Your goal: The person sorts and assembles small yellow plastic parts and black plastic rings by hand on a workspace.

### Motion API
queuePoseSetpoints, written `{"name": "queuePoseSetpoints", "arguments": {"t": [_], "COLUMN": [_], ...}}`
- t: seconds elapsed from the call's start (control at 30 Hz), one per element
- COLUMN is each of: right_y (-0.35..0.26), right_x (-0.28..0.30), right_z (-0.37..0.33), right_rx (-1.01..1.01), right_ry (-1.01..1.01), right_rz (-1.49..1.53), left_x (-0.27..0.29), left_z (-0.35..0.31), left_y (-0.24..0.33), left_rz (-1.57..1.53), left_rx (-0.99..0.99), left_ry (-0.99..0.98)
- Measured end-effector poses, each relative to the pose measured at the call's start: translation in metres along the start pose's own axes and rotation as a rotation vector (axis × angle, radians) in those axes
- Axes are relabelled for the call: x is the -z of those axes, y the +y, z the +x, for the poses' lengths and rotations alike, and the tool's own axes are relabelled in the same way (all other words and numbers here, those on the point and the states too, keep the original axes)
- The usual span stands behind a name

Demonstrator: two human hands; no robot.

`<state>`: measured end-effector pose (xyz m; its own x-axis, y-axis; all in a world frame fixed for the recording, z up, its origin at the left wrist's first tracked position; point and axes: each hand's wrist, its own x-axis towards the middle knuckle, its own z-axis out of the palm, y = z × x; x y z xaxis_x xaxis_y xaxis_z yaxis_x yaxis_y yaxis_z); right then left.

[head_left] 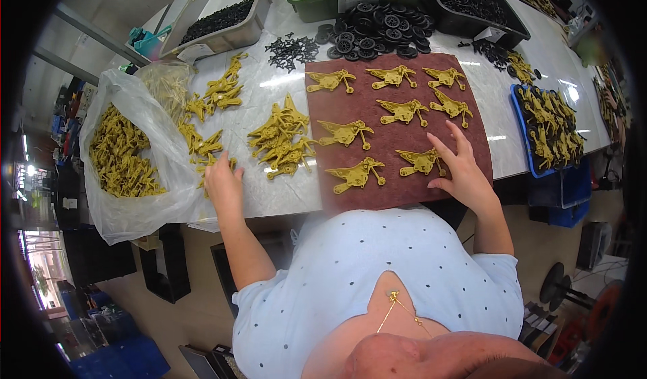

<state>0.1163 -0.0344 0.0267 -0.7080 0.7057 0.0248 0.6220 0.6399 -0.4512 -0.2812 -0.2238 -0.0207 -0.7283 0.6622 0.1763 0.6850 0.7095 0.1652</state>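
Into the small yellow parts (205,143) on the left now with the left hand (226,180), fingers half curled, tips down among the pieces; impossible to tell from here whether gripping anything. Across to the right hand (461,167), spread wide, thumb and forefinger well apart on either side of the front right yellow figure (421,162); no way to tell touching from hovering. Eight yellow figures in all, well spaced on the maroon cloth (397,196), three along the back, the rest staggered toward the front.

Now to the edges! Cloth right up to the front edge of the grey table (269,202), close against the torso. To the cloth's left, tight: just beside it, a yellow heap (280,136), with only a bare patch in front. To its right, roomier: a clean strip as far as the blue tray (523,136). At the back, crowded, with black wheels (377,32) right up to the cloth's border.

On to the containers: blue tray, packed with yellow and black pieces; clear plastic bag (182,200), slouched open at the front left, full of small yellow parts; grey bin (229,40) behind, holding tiny black pieces; green tub (317,6), heaped with black wheels; black tub (510,35) at the back right, loaded with small black pieces.
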Motion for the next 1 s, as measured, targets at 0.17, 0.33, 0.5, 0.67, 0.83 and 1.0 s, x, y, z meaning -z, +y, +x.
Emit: {"name": "queuePoseSetpoints", "arguments": {"t": [0.17,0.33,0.5,0.67,0.83,1.0], "right_y": [-0.004,-0.006,-0.02,-0.044,-0.091,-0.073], "right_x": [0.004,-0.001,0.0,-0.006,-0.015,-0.029], "right_z": [0.002,0.008,0.014,0.028,0.049,0.054], "right_rx": [0.001,0.051,0.149,0.263,0.431,0.396], "right_ry": [0.064,0.142,0.184,0.072,0.14,0.045], "right_rz": [0.214,0.341,0.403,0.696,0.659,0.626], "left_x": [-0.003,0.003,0.042,0.078,0.065,0.035], "left_z": [0.015,0.02,0.014,0.0,-0.004,-0.01], "left_y": [-0.01,-0.019,-0.031,0.01,0.091,0.152], "left_rz": [-0.154,-0.158,-0.619,-1.479,-1.91,-1.987], "left_rx": [0.009,-0.018,0.067,0.001,-0.236,-0.104], "left_ry": [0.045,0.054,0.255,0.062,-0.697,-1.037]}}
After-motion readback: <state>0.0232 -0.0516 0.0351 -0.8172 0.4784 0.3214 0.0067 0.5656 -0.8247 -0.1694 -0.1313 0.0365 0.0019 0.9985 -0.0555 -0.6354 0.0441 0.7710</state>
